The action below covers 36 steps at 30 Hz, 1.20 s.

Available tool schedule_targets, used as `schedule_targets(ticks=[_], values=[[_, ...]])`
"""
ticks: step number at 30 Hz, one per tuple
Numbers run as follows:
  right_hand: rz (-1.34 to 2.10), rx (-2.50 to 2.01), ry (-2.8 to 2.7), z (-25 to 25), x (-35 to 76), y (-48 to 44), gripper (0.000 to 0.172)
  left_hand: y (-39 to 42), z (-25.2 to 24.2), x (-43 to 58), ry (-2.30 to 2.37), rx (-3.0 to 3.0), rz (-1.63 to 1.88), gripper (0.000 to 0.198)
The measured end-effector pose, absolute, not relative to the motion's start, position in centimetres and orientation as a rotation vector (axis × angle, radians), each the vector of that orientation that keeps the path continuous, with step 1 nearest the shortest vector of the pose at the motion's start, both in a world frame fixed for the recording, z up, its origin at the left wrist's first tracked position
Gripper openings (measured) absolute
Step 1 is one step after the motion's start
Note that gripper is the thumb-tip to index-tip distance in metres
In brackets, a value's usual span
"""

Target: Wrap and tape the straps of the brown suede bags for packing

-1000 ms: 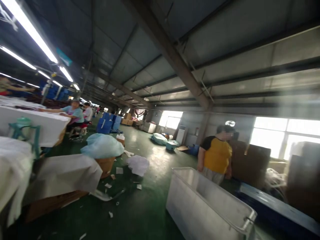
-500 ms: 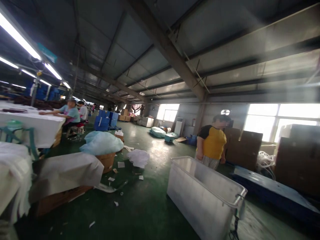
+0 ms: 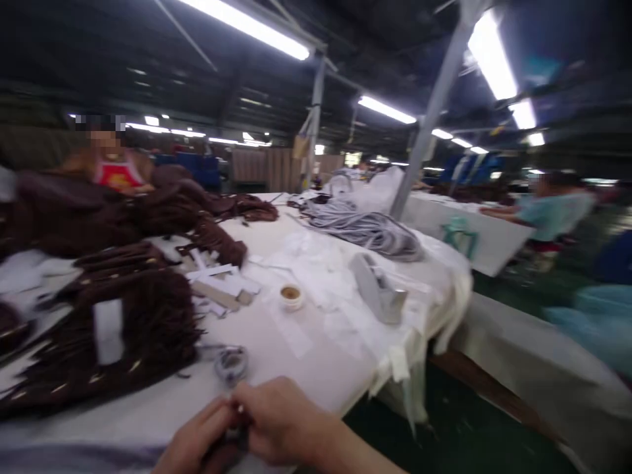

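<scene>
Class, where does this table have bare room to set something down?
Bare: white tabletop between the right hand and the flat pale strip. Crowded: the left side, under brown fringed pieces, and the far side, under grey cords.

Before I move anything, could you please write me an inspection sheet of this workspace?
Surface: white-covered table, ragged along its right edge.
Things at hand: dark brown fringed piece bearing a white strip.
Clutter: pale scraps, small round tub, crumpled white sheeting.
Hands: left hand and right hand meet low in the view; what they may hold is too blurred to tell.
Cables: grey cord-like bundle; whether electrical, unclear.
Surroundings: person in a red apron behind piled brown material; lit tube lights overhead.
</scene>
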State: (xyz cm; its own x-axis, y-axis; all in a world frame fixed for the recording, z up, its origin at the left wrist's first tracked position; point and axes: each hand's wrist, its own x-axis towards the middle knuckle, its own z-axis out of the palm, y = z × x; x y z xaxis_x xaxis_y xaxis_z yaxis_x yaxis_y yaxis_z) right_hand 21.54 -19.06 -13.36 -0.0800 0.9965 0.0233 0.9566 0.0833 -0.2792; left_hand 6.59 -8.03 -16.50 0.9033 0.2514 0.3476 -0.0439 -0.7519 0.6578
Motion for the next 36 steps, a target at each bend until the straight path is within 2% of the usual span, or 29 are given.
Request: schedule_targets(ticks=[2,4,8,14,17,24,30,33,36], values=[[0.345,-1.814,-2.224,-13.9,21.8,-18.3,0.042,-8.1,-16.6,5.2,0.134,2.337,0.515,0.014],[0.377,-1.703,-2.274,-13.9,22.9,-18.2,0.046,-8.3,-16.6,5.0,0.143,2.316,0.505,0.021],[0.427,-1.629,-2.426,-12.8,23.9,-17.4,0.038,-8.7,-16.6,5.1,0.208,2.316,0.51,0.025],[0.369,-1.565,-2.611,-11.9,23.5,-17.3,0.028,-9.7,-15.5,4.6,0.191,2.409,0.457,0.019],[0.447,-1.51,-2.561,-12.2,23.8,-17.5,0.025,-10.2,-15.1,4.7,0.226,2.516,0.439,0.017],[0.886,-1.421,-2.172,-13.1,24.7,-17.5,0.047,-10.1,-15.3,4.9,0.238,2.657,0.436,0.014],[0.483,-1.822,-2.166,-14.0,23.0,-20.1,0.063,-11.9,-17.2,6.2,0.449,2.632,0.546,0.014],[0.323,-2.006,-2.19,-15.1,21.6,-20.6,0.058,-13.0,-18.1,6.5,0.587,2.509,0.644,0.015],[0.302,-1.88,-2.229,-15.6,21.7,-20.4,0.058,-13.2,-17.9,5.9,0.544,2.408,0.641,0.02]])
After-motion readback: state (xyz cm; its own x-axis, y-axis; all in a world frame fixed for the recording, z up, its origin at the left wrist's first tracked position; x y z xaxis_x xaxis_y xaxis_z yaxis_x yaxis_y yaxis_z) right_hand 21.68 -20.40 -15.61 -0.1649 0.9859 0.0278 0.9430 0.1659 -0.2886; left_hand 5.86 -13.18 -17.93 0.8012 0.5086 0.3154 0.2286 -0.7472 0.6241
